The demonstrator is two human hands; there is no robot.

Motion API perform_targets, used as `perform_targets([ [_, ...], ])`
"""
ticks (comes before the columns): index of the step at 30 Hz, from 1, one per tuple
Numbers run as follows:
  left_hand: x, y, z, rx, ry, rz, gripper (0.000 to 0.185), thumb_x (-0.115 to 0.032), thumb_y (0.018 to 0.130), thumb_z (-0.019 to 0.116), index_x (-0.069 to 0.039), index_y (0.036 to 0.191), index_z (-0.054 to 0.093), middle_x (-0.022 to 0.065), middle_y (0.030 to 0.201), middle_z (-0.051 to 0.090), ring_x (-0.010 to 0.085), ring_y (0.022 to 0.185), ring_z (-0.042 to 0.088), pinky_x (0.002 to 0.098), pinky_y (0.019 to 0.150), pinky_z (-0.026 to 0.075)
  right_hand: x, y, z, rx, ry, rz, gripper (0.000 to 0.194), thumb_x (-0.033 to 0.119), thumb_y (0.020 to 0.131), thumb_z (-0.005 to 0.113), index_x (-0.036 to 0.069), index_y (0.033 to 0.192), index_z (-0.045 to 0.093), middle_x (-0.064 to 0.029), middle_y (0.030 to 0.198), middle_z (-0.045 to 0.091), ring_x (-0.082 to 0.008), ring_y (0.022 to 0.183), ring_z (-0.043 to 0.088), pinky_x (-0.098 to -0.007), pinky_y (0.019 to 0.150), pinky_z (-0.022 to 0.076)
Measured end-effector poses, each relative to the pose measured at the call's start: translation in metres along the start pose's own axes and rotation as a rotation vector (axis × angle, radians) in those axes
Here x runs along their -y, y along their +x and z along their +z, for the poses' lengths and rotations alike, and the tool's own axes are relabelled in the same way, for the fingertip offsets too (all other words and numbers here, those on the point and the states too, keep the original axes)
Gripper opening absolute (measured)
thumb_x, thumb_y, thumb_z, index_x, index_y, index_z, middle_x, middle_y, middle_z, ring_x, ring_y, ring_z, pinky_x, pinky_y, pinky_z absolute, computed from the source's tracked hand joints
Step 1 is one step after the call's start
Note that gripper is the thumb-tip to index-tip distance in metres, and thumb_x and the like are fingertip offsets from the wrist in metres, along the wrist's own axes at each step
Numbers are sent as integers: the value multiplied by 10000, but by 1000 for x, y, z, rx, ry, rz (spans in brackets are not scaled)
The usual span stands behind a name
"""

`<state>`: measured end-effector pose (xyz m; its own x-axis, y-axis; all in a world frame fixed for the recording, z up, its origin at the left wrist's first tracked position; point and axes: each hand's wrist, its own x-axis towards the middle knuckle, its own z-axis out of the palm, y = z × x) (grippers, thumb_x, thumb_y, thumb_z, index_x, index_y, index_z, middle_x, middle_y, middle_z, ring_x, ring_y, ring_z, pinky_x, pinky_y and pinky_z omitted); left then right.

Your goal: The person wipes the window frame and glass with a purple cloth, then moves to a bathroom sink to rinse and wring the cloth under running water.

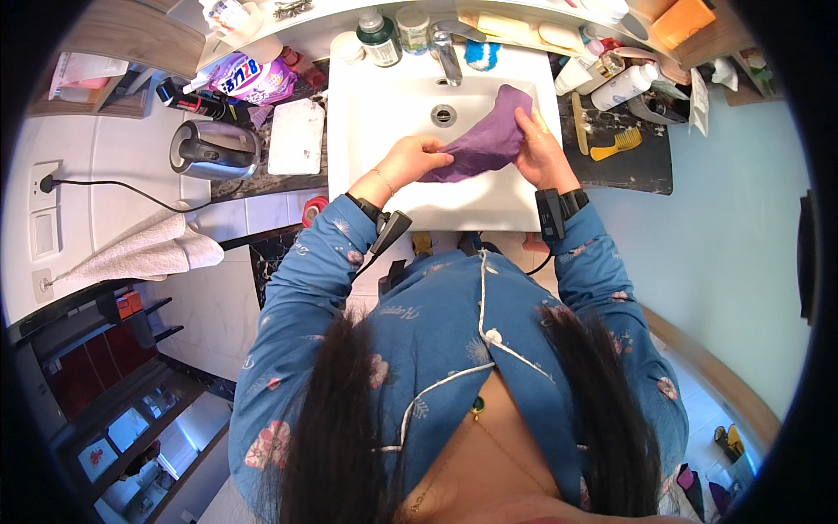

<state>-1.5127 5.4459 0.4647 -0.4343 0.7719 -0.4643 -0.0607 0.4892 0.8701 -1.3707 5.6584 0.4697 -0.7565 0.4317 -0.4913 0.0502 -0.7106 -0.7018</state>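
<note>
A purple cloth (488, 141) is stretched between my two hands over a white washbasin (373, 85). My left hand (417, 160) pinches its lower left end between thumb and fingers. At the cloth's right side, my right hand (540, 149) grips the edge, with the thumb in front. The cloth hangs above the basin's right half, to the right of the metal drain (443, 116). Behind the drain stands a chrome faucet (448, 56); no water stream shows. Both wrists wear black strapped devices.
Left of the basin, an electric kettle (215, 149) stands by a white rectangular board (296, 137). Bottles, including a white one (624, 86), and a yellow comb (616, 144) lie on the right counter. A dark pump bottle (380, 40) and a blue scrubber (482, 55) sit along the back rim.
</note>
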Motion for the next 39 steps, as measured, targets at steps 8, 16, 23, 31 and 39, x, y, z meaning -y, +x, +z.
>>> perform_targets([
  [8, 65, 39, 2, -274, -147, -112, 240, -143, 933, 661, -11, 1132, 694, 94, 1157, 680, 140, 1028, 630, 274, 877, 504, -9, 12, -34, -84, 6, 58, 342, 161, 1046, 501, -18, 1338, 511, -145, 1245, 620, -240, 1094, 641, -371, 936, 538],
  [16, 106, 144, 16, -200, 503, -7, 411, -152, 910, 528, -32, 1292, 621, 216, 1274, 632, 350, 1202, 594, 389, 1042, 461, -33, 44, -34, 1, 25, 185, 396, 235, 1082, 437, 15, 1409, 472, -126, 1290, 606, -231, 1132, 616, -344, 959, 519],
  [23, 132, 184, 29, -16, 830, 17, 591, -121, 914, 510, 26, 1471, 379, 222, 1563, 340, 351, 1477, 280, 387, 1204, 264, -45, 73, -42, 29, 78, 272, 382, 213, 1086, 419, -33, 1372, 475, -159, 1280, 597, -256, 1131, 629, -365, 993, 524],
  [31, 134, 175, 34, 68, 970, 53, 585, -81, 916, 448, 8, 1489, 368, 229, 1590, 283, 355, 1498, 241, 409, 1233, 216, -51, 93, -40, 18, 77, 320, 388, 212, 1087, 390, -18, 1387, 478, -167, 1335, 581, -276, 1204, 603, -395, 1052, 495],
  [39, 143, 176, 36, 139, 1091, 12, 592, -165, 968, 398, 3, 1529, 316, 185, 1622, 252, 300, 1527, 189, 396, 1245, 165, -54, 111, -34, 29, 138, 329, 376, 193, 1082, 407, -17, 1385, 483, -171, 1350, 573, -276, 1209, 597, -400, 1049, 495],
])
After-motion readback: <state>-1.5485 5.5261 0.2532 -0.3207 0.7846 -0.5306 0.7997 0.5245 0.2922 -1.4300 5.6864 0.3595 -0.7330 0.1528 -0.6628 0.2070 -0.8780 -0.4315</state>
